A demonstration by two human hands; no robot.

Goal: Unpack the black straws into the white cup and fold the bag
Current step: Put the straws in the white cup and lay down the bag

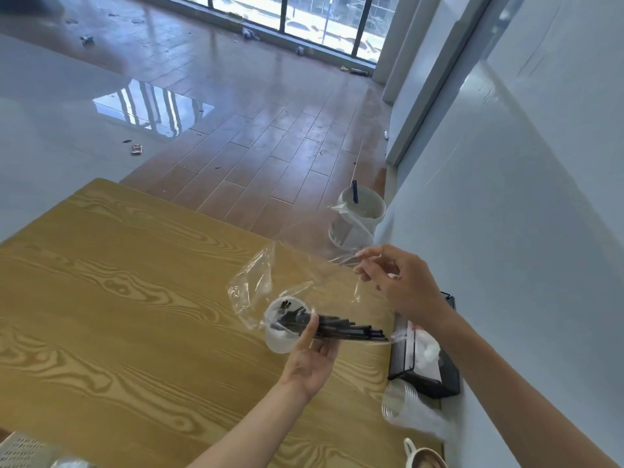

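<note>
The black straws [337,327] are gripped by the left hand [312,358], lying almost level with their far ends over the white cup [282,327]; the bag [287,275] is pinched by the right hand [395,282].

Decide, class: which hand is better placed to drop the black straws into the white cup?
Left. The left hand already grips the black straws, with their far ends over the white cup. The right hand is pinching the clear bag farther away.

Bare unfurnished room: littered wood floor [256,130], large windows [304,15].
</note>
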